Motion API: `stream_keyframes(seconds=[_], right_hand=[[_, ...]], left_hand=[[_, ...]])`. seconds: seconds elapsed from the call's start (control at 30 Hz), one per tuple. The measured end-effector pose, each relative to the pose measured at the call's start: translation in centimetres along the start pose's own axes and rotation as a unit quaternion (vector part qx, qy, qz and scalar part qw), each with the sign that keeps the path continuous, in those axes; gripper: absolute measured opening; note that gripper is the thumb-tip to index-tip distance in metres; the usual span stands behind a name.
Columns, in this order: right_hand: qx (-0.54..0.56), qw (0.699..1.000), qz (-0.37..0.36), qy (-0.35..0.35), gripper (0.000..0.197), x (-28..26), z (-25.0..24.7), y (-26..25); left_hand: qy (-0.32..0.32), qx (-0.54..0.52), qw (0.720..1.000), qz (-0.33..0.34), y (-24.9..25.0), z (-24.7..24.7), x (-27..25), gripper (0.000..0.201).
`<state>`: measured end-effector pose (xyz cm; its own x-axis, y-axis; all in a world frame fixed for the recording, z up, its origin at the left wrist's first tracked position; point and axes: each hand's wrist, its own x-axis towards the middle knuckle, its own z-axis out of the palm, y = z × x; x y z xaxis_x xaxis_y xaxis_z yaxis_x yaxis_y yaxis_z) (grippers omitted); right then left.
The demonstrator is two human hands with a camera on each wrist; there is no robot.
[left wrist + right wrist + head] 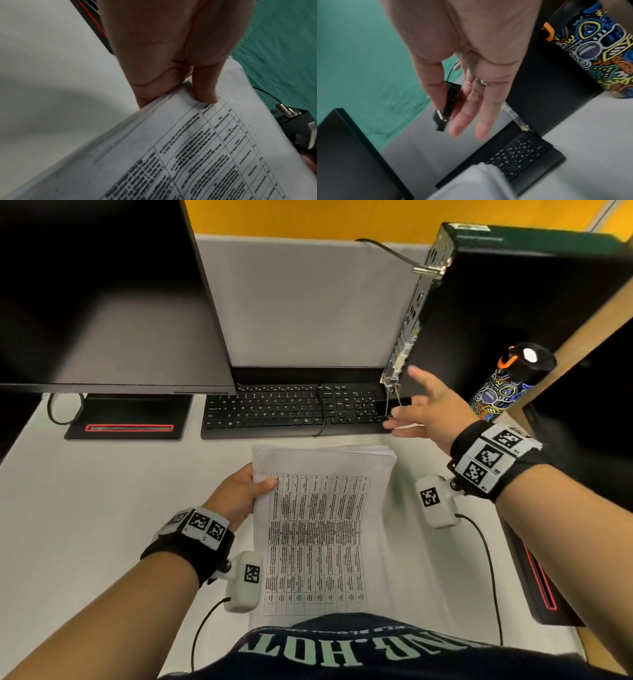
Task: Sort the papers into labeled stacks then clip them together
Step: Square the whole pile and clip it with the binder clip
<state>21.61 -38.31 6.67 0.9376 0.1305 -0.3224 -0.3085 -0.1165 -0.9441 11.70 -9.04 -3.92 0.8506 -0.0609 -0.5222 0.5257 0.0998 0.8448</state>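
Note:
A thick stack of printed papers, a table of text on its top sheet, lies on the white desk in front of me. My left hand grips its upper left edge, thumb on top and fingers underneath. My right hand hovers over the right end of the keyboard, apart from the stack. It pinches a black binder clip between thumb and fingers, with the clip's wire handles pointing up.
A black keyboard lies behind the papers. A dark monitor stands at the back left on its base. A black computer tower and a patterned bottle stand at the right. Cables run from both wrist cameras.

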Motion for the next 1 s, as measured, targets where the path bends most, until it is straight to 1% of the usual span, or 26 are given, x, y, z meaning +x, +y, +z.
stream_keyframes(seconds=[0.03, 0.07, 0.13, 0.2, 0.27, 0.33, 0.43, 0.6, 0.67, 0.7, 0.73, 0.77, 0.83, 0.87, 0.93, 1.0], right_hand=[[0.022, 1.000, -0.004, -0.015, 0.078, -0.3, 0.3, -0.4], [0.058, 0.998, -0.004, -0.032, 0.077, -0.6, 0.7, -0.7], [0.150, 0.987, 0.009, -0.056, 0.066, -1.2, 1.5, -1.2], [0.237, 0.968, 0.024, -0.077, 0.061, -1.8, 2.5, -1.5], [0.272, 0.956, 0.031, -0.109, 0.056, -2.5, 3.5, -1.7], [0.259, 0.955, 0.041, -0.140, 0.045, -3.0, 4.4, -1.7], [0.205, 0.963, 0.050, -0.167, 0.034, -3.6, 5.4, -1.2], [0.092, 0.982, 0.050, -0.158, 0.022, -4.5, 6.3, -0.3], [-0.001, 0.991, 0.021, -0.135, 0.014, -4.6, 6.6, 0.1], [-0.079, 0.991, -0.015, -0.110, 0.010, -4.7, 6.8, 0.2], [-0.160, 0.982, -0.055, -0.081, 0.009, -4.7, 7.0, 0.4], [-0.222, 0.969, -0.092, -0.055, 0.014, -4.7, 7.2, 0.6], [-0.289, 0.946, -0.146, -0.024, 0.023, -4.8, 7.8, 0.9], [-0.309, 0.937, -0.162, -0.016, 0.024, -4.9, 8.1, 1.0], [-0.330, 0.930, -0.160, 0.008, 0.020, -5.0, 8.7, 1.3], [-0.341, 0.928, -0.148, 0.036, 0.017, -4.9, 9.4, 1.5]], left_hand=[[-0.003, 0.001, 1.000, 0.002, 0.0, 0.0, -0.1, 0.034], [-0.005, 0.002, 1.000, 0.004, 0.0, 0.1, -0.1, 0.034], [-0.006, 0.005, 1.000, 0.006, 0.1, 0.1, -0.3, 0.031], [-0.002, 0.006, 1.000, 0.007, 0.2, 0.1, -0.4, 0.028], [0.002, 0.006, 1.000, 0.006, 0.3, 0.1, -0.5, 0.028], [0.003, 0.007, 1.000, 0.004, 0.3, 0.0, -0.6, 0.027], [0.007, 0.008, 1.000, 0.004, 0.5, 0.0, -0.8, 0.024], [-0.005, 0.016, 1.000, 0.007, 0.5, 0.0, -1.0, 0.022], [-0.010, 0.021, 1.000, 0.009, 0.5, 0.0, -1.1, 0.024], [-0.012, 0.023, 1.000, 0.011, 0.5, -0.1, -1.0, 0.026], [-0.011, 0.026, 1.000, 0.013, 0.5, -0.1, -1.0, 0.026], [-0.011, 0.030, 0.999, 0.015, 0.6, -0.1, -1.1, 0.026], [-0.005, 0.040, 0.999, 0.017, 0.6, 0.0, -1.1, 0.024], [-0.002, 0.047, 0.999, 0.019, 0.7, 0.1, -1.1, 0.022], [0.012, 0.068, 0.997, 0.035, 0.7, 0.3, -1.2, 0.021], [0.035, 0.096, 0.993, 0.064, 0.8, 0.6, -1.1, 0.023]])
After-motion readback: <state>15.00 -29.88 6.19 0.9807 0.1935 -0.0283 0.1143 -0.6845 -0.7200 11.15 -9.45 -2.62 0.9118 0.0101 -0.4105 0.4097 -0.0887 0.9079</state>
